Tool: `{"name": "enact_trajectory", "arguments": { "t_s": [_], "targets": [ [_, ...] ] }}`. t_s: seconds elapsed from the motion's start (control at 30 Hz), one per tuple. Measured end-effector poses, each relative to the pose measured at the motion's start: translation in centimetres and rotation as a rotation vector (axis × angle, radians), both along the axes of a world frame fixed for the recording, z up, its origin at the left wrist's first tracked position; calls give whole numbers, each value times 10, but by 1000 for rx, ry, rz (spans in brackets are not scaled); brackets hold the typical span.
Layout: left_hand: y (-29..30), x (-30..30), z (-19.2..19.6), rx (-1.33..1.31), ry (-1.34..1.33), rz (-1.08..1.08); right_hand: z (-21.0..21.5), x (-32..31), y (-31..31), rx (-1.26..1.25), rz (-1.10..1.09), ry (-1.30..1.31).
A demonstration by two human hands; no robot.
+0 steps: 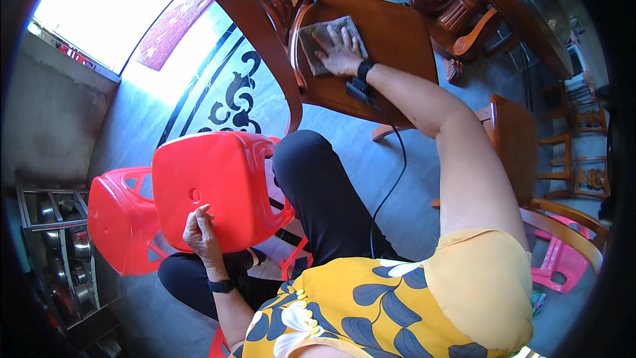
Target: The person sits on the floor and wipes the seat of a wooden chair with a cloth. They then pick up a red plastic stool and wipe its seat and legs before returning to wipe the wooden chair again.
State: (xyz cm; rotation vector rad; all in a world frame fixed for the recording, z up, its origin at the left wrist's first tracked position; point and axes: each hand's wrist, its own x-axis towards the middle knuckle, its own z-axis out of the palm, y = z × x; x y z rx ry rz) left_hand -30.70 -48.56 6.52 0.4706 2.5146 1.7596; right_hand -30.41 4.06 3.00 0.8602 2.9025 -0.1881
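Observation:
Fingers spread, my right hand [341, 52] lies flat on a grey-brown cloth [309, 46]. The cloth rests on the glossy brown seat of a wooden chair [391, 46], close to the backrest. A black band with a small dark device and a cable sits on my right wrist. My left hand [201, 233] is loosely closed, its fingers curled together with nothing visible in them. It is at the near edge of a red plastic stool [218, 185], over the seat top. Another red stool [119, 222] stands just left of that one.
A carved wooden table [457, 10] stands at the far right, with more wooden chairs [513, 146] below it. A pink plastic stool [560, 258] is at the lower right. Metal shelving with pots [66, 245] lines the left wall. A black cable [397, 179] hangs beside my knee.

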Motion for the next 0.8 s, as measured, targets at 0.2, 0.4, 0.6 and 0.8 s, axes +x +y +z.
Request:
{"name": "enact_trajectory", "arguments": {
  "t_s": [0.2,0.4,0.6,0.8],
  "targets": [
    [2,2,2,-54,-2,35,-5,-58,71,32,-117,21],
    [3,2,5,-51,-37,46,-11,-77,115,60,-187,25],
    [3,0,1,-15,-18,39,-16,-24,88,125,-114,54],
    [3,1,0,8,-8,37,-20,92,15,259,65,118]
  ]
}}
